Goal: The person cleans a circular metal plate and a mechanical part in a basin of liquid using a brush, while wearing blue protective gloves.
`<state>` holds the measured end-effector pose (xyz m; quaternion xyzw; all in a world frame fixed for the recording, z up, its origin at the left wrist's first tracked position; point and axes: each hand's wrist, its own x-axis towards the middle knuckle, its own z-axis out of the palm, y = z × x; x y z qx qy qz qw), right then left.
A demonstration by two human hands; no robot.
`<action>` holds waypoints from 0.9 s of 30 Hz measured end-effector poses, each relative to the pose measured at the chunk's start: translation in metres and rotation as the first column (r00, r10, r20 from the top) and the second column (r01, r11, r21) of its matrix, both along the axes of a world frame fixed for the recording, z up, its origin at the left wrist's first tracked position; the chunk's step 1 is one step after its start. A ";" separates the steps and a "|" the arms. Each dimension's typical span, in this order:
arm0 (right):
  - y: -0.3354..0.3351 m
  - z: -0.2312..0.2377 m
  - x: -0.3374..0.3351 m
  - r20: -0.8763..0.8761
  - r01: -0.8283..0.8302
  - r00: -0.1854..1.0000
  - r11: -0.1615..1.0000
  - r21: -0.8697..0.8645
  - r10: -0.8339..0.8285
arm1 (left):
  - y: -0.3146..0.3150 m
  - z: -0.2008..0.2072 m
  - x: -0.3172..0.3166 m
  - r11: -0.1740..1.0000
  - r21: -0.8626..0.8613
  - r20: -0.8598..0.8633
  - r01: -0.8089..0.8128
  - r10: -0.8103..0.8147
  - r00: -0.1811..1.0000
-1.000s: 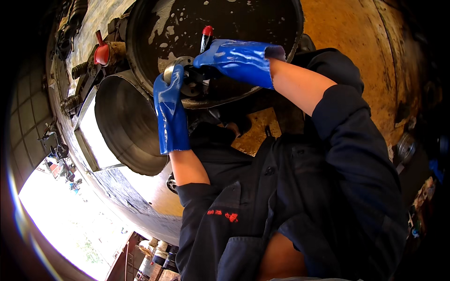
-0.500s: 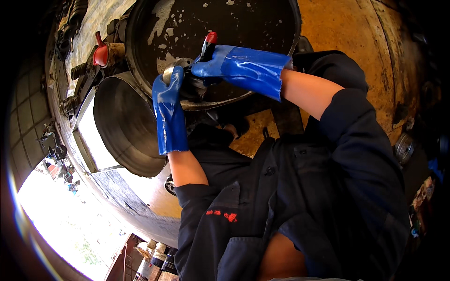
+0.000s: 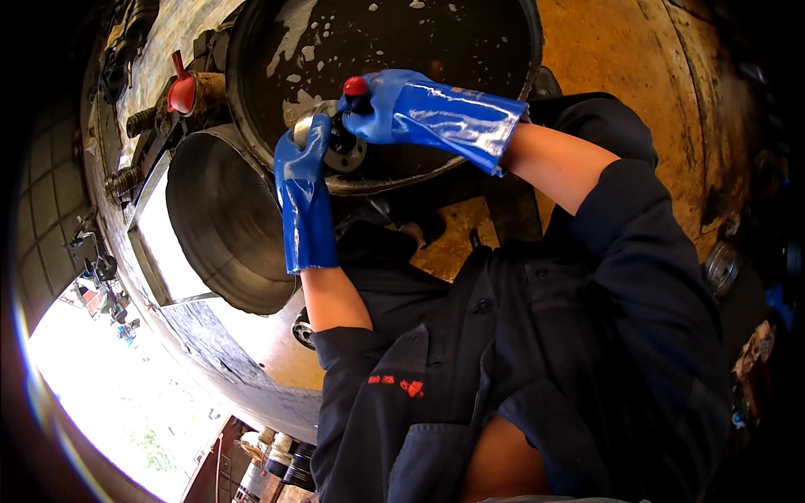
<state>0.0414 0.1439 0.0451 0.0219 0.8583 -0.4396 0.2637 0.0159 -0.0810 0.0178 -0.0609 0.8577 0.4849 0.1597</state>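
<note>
Glossy, rubbery finish on the gloves [image 3: 457, 117]; shiny metal on the part [image 3: 303, 127] in the left hand [image 3: 299, 168]; glossy tip [image 3: 355, 86] on the handle [image 3: 359, 104] in the right hand [image 3: 386, 111]; matt cloth on the jacket [image 3: 528, 335] below.
</note>
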 end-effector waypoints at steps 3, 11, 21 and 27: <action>-0.010 -0.029 0.000 0.034 -0.056 0.998 0.994 -0.094 0.059 | 0.002 0.002 -0.001 1.000 -0.004 -0.005 0.025 -0.025 1.000; 0.012 -0.004 0.015 -0.140 0.173 0.978 0.975 0.140 -0.154 | -0.007 -0.002 -0.003 1.000 0.018 0.031 -0.004 0.004 1.000; 0.016 -0.023 0.018 0.159 0.201 0.977 0.873 -0.444 -0.144 | -0.009 -0.011 -0.007 0.999 -0.044 -0.022 0.016 -0.017 1.000; -0.001 -0.019 0.014 -0.238 0.137 0.962 0.990 -0.016 -0.137 | 0.015 0.019 0.009 0.991 -0.137 -0.031 -0.003 -0.001 1.000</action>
